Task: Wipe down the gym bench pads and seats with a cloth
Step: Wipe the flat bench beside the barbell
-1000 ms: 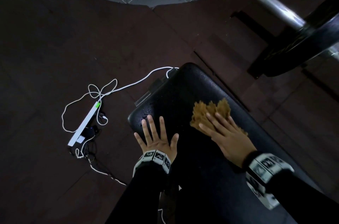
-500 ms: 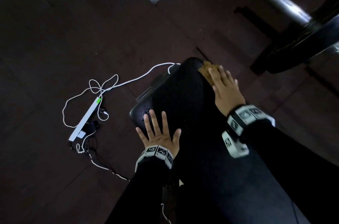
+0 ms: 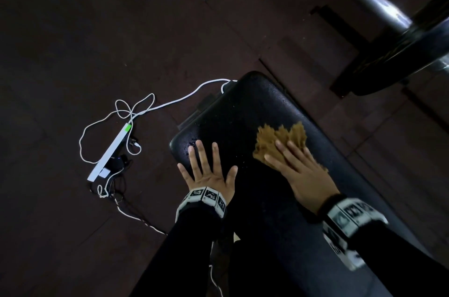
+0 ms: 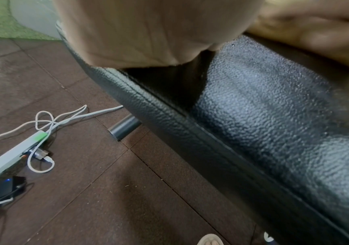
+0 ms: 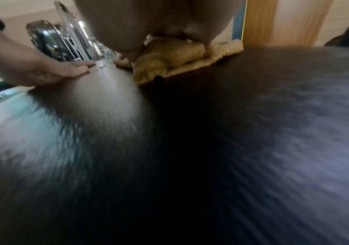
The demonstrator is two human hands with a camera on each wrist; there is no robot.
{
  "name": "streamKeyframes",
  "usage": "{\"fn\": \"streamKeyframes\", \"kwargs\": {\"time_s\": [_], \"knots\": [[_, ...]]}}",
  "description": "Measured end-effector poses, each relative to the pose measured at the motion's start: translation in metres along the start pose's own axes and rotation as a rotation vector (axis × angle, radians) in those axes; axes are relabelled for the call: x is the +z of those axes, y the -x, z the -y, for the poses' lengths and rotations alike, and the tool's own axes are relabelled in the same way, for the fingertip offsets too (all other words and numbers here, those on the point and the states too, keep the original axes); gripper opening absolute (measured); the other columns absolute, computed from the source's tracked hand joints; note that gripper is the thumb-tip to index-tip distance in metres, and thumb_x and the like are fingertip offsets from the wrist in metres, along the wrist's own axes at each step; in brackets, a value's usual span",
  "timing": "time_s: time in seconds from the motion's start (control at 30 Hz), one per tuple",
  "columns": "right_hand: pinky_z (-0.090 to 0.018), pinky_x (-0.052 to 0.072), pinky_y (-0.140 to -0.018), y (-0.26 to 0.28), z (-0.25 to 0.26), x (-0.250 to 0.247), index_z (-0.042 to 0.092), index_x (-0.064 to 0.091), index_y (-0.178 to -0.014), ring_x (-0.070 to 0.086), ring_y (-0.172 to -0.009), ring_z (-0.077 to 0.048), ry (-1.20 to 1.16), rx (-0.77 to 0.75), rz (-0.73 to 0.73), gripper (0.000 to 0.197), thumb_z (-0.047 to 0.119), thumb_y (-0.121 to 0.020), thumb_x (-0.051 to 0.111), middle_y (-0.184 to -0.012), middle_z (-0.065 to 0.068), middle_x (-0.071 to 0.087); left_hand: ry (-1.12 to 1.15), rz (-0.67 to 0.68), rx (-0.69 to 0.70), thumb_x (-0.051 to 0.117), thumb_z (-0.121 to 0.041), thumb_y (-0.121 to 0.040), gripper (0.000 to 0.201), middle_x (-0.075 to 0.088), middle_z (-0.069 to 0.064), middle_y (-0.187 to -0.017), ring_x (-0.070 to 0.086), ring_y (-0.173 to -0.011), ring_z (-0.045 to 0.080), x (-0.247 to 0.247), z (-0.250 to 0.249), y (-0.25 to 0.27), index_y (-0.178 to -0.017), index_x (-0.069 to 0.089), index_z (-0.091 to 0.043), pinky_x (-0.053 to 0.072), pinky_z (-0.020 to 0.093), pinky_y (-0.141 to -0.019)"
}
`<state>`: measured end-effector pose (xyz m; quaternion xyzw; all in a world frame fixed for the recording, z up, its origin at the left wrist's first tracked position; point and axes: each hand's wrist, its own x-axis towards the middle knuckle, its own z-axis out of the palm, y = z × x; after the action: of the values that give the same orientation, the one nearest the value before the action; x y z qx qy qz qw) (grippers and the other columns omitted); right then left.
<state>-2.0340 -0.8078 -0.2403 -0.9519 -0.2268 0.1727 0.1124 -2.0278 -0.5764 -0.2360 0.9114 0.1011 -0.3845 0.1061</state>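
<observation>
A black padded gym bench (image 3: 245, 114) runs from the middle of the head view toward the lower right, with small water droplets near its far end. My left hand (image 3: 206, 168) lies flat on the pad's left edge with its fingers spread. My right hand (image 3: 298, 168) presses a crumpled tan cloth (image 3: 279, 138) flat against the pad with straight fingers. In the right wrist view the cloth (image 5: 169, 59) bunches under my palm, and the left hand (image 5: 43, 69) rests on the pad to the left. The left wrist view shows the textured pad (image 4: 263, 116) and its stitched side.
A white power strip (image 3: 109, 153) with a looped white cable (image 3: 136, 109) and a black charger lies on the dark rubber floor left of the bench. A chrome barbell sleeve (image 3: 371, 0) and black weight plate (image 3: 413, 53) sit at the upper right. A shoe tip (image 4: 210, 239) shows below.
My right hand has drawn the cloth back from the far end of the pad toward me, to the middle of the bench. My left hand has stayed flat in place.
</observation>
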Motion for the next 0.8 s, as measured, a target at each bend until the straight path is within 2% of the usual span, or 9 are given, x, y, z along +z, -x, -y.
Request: {"fn": "streamKeyframes", "kwargs": {"time_s": [0.07,0.1,0.17,0.23,0.4,0.5,0.6,0.7,0.8], "knots": [[-0.055,0.031,-0.105,0.024,-0.009,0.008,0.031,0.023,-0.145,0.026,-0.137,-0.031,0.049,0.038,-0.017,0.084,0.004,-0.071,0.053,-0.152,-0.006,0.025,0.005,-0.002,0.004,-0.010,-0.068,-0.077,0.069,-0.062,0.000,-0.128,-0.057,-0.117,0.020,0.000,0.000,0.000,-0.115,-0.057,-0.034,-0.038,0.049,-0.095],[-0.056,0.032,-0.105,0.030,-0.013,0.008,0.032,0.020,-0.146,0.025,-0.137,-0.030,0.036,0.075,-0.023,0.088,0.001,-0.070,0.053,-0.153,-0.005,0.023,0.011,-0.002,0.008,-0.010,-0.068,-0.077,0.069,-0.061,0.000,-0.128,-0.057,-0.118,0.020,0.001,0.000,-0.001,-0.115,-0.057,-0.034,-0.037,0.049,-0.095],[-0.054,0.027,-0.108,0.029,-0.015,0.007,0.037,0.013,-0.146,0.019,-0.140,-0.029,-0.053,0.187,-0.052,0.081,0.003,-0.080,0.045,-0.155,-0.002,0.016,0.021,-0.007,0.013,-0.010,-0.068,-0.078,0.069,-0.061,0.000,-0.129,-0.056,-0.119,0.020,0.002,0.001,-0.001,-0.116,-0.056,-0.034,-0.038,0.049,-0.095],[-0.051,0.017,-0.112,0.010,-0.014,0.003,0.040,0.009,-0.146,0.013,-0.143,-0.031,-0.153,0.315,-0.067,0.079,0.004,-0.087,0.048,-0.157,-0.002,0.008,0.024,-0.012,0.017,-0.010,-0.068,-0.078,0.069,-0.060,0.001,-0.130,-0.055,-0.120,0.021,0.003,0.002,-0.001,-0.117,-0.056,-0.034,-0.038,0.049,-0.096],[-0.051,0.017,-0.112,-0.079,-0.017,-0.023,0.035,0.011,-0.148,0.012,-0.143,-0.034,-0.219,0.450,-0.125,0.062,0.016,-0.095,0.037,-0.158,-0.008,0.007,0.025,-0.016,0.028,-0.006,-0.067,-0.082,0.070,-0.060,0.001,-0.130,-0.055,-0.121,0.021,0.004,0.003,-0.001,-0.117,-0.056,-0.034,-0.037,0.050,-0.096],[-0.052,0.013,-0.113,-0.139,-0.019,-0.038,0.034,0.007,-0.149,0.007,-0.144,-0.032,-0.286,0.433,-0.077,0.063,0.016,-0.096,0.035,-0.158,-0.008,0.002,0.026,-0.022,0.032,-0.007,-0.068,-0.080,0.070,-0.061,0.000,-0.129,-0.055,-0.120,0.020,0.005,0.004,-0.002,-0.117,-0.056,-0.035,-0.039,0.048,-0.094],[-0.053,0.009,-0.113,-0.175,-0.009,-0.045,0.034,0.008,-0.149,0.004,-0.144,-0.033,-0.254,0.337,-0.013,0.064,0.014,-0.095,0.036,-0.158,-0.008,0.000,0.018,-0.037,0.035,-0.010,-0.069,-0.078,0.069,-0.061,-0.002,-0.129,-0.055,-0.121,0.018,0.006,0.004,-0.003,-0.118,-0.055,-0.036,-0.040,0.047,-0.093],[-0.051,0.007,-0.114,-0.163,0.001,-0.038,0.034,0.010,-0.149,0.004,-0.144,-0.032,-0.135,0.205,-0.026,0.065,0.012,-0.094,0.038,-0.158,-0.006,0.003,0.009,-0.053,0.033,-0.013,-0.071,-0.076,0.069,-0.061,-0.002,-0.129,-0.055,-0.121,0.018,0.008,0.005,-0.004,-0.118,-0.055,-0.036,-0.040,0.047,-0.094],[-0.049,0.007,-0.114,-0.115,0.011,-0.022,0.038,0.013,-0.147,0.006,-0.145,-0.030,-0.132,0.136,-0.045,0.067,0.012,-0.092,0.041,-0.158,-0.001,0.005,-0.004,-0.067,0.022,-0.012,-0.070,-0.077,0.069,-0.061,-0.002,-0.129,-0.055,-0.121,0.018,0.009,0.005,-0.004,-0.119,-0.054,-0.036,-0.037,0.049,-0.097]]}}
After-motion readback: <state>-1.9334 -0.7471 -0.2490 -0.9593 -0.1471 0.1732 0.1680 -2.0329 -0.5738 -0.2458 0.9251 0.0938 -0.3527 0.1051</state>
